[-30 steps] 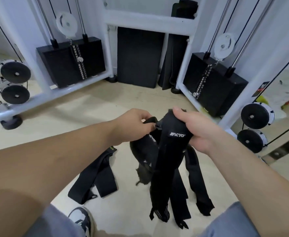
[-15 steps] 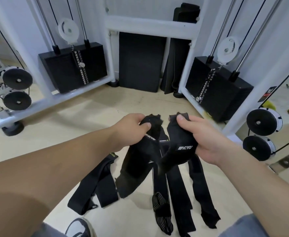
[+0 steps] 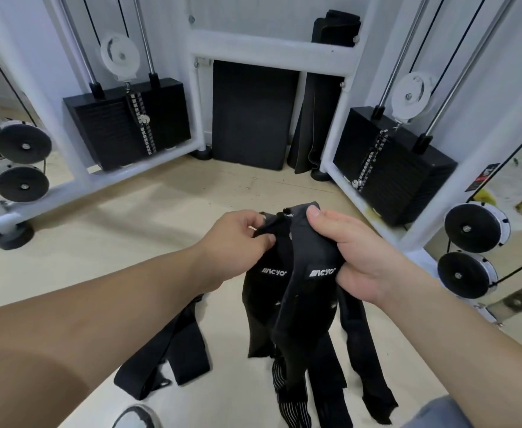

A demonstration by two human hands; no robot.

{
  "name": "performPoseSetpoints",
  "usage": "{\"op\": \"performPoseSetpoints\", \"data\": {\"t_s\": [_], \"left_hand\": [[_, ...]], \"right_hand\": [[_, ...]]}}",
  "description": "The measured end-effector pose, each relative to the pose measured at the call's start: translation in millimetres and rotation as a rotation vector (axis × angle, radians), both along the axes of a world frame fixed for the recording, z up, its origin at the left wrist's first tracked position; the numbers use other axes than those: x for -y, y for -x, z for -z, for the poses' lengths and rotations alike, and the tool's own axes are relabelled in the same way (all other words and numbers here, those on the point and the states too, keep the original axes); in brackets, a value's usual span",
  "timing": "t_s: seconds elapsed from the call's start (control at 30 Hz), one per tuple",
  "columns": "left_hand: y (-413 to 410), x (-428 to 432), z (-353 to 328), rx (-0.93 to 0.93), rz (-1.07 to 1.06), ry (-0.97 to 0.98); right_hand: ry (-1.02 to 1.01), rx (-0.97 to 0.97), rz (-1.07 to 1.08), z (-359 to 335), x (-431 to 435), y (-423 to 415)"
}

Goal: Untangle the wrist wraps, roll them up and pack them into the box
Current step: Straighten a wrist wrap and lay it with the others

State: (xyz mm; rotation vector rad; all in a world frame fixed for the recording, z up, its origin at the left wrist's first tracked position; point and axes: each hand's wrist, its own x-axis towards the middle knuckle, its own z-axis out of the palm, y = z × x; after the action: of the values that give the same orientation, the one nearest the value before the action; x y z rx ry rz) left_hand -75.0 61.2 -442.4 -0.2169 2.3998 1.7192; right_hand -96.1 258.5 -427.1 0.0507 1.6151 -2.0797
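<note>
Tangled black wrist wraps point(image 3: 287, 307) held above floor point(image 3: 160, 217); top ends pinched by left hand point(image 3: 238, 239) fingers, gripped by curled right hand point(image 3: 355, 257) fingers; another strap point(image 3: 167, 350) lying on floor.

Two hands, left hand point(image 3: 238, 239) and right hand point(image 3: 355, 261), grip one tangled bunch of wrist wraps point(image 3: 293, 304); strap count inside unclear, two logo labels point(image 3: 273, 271) point(image 3: 322, 271) showing. One separate strap point(image 3: 188, 350) lies on the floor point(image 3: 129, 242). Two weight stacks point(image 3: 123, 125) point(image 3: 389, 168), two white pulleys point(image 3: 120, 55) point(image 3: 411, 93), four black wheels point(image 3: 23, 144) point(image 3: 22, 184) point(image 3: 469, 227) point(image 3: 463, 274), a pair at each side edge, two dark mats point(image 3: 250, 115) point(image 3: 315, 125), one shoe point(image 3: 136, 418) at the near edge.
</note>
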Motion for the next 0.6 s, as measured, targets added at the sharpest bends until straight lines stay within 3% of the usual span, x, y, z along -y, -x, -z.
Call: {"op": "performPoseSetpoints", "data": {"t_s": [0.1, 0.33, 0.6], "left_hand": [[1.2, 0.2, -1.1, -0.031, -0.042, -0.041], [-9.4, -19.6, -17.0, 0.01, 0.112, -0.232], [-11.0, -19.7, -18.8, -0.012, 0.228, -0.259]], "right_hand": [[0.11, 0.04, -0.061, -3.4, 3.0, -7.3], [0.009, -0.172, 0.149, 7.5, 10.0, -7.5], [-0.128, -0.267, 0.206, 3.8, 1.4, -5.2]]}}
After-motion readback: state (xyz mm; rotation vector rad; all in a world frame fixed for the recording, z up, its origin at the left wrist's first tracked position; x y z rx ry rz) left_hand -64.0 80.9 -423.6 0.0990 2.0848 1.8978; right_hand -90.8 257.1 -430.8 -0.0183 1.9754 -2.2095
